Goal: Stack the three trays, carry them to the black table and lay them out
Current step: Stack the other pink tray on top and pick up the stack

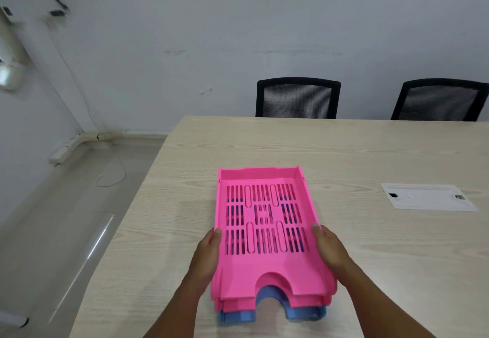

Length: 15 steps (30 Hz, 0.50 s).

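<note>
your three trays are already nested: a pink tray (262,221) on top, a second pink tray (321,299) showing only as a lip beneath it, and a blue tray (296,314) at the bottom. the stack sits on the pale wood tabletop (370,152), close to the near edge and straight in front of you.

the relation that matters is this: the stack lies between your two hands, and its long axis runs away from you, tilted a little to the right at the near end. the scooped, open front points back toward you; the closed back wall points toward the two black chairs (297,98).

your left hand (209,253) is on the left long wall and your right hand (329,250) on the right long wall, about midway along the length and level with each other, so neither is nearer. the fingers (217,234) of each hand are closed against the sides, thumbs over the top rim; whether the rest curl under the blue base you can't tell, they are hidden.

i judge the stacking done and the lift about to begin. since you hold the short axis, the near and far ends will want to tip, so keep the stack level. the layers sit slightly offset at the front, and the lower ones could slide. no black table is in view.
</note>
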Motion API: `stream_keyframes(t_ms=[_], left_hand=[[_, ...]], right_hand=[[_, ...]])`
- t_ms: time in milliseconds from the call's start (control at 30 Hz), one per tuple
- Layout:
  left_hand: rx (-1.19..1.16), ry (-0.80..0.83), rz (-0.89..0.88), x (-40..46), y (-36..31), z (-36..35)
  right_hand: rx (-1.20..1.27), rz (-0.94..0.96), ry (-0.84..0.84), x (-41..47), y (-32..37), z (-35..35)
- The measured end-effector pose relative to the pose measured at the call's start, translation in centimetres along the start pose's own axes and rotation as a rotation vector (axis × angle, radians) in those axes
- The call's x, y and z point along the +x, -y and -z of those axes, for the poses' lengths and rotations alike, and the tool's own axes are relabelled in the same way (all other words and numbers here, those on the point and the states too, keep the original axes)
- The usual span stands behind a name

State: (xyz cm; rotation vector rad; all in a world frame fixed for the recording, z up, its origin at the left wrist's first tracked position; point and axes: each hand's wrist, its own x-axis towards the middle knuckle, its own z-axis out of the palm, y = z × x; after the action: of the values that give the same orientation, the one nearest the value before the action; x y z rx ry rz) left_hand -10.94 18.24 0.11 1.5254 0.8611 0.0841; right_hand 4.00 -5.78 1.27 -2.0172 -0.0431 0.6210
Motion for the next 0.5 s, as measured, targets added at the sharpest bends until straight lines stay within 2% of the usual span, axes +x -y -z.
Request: stream_keyframes(t_ms=[167,300,500], left_hand=[[-0.103,0.035,0.051,2.5,3.3,0.8],[-0.026,0.051,0.063,0.1,-0.4,1.0],[0.003,0.017,0.061,0.9,-1.9,-0.1]], right_hand=[[0.007,-0.03,0.034,0.5,-0.2,0.2],[0.063,-0.072,0.063,0.2,0.1,0.3],[0.063,-0.099,0.04,0.8,0.1,0.3]])
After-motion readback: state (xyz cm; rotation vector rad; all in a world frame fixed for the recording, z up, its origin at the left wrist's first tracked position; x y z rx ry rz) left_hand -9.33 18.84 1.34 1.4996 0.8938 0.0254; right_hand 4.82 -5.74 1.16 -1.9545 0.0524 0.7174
